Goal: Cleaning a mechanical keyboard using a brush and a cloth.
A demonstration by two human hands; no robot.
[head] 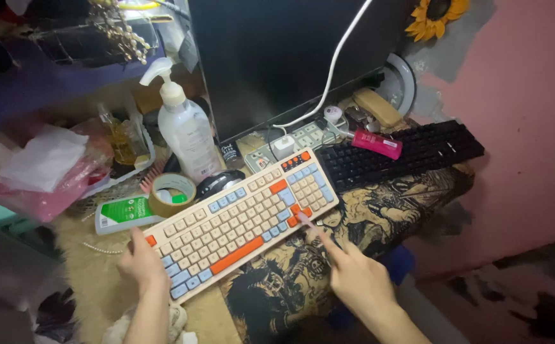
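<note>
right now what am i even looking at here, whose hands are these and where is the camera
The single picture comes from a camera worn on a person's head, looking down at their own two bare hands; there is no machine. The left hand rests on the left end of a cream keyboard with blue and orange keys. The right hand points one finger onto an orange key near its right end. Neither hand holds anything. The keyboard lies slanted on a patterned cloth. Behind it are a black keyboard, a pump bottle, a roll of tape, a dark mouse, a power strip and a dark monitor.
</note>
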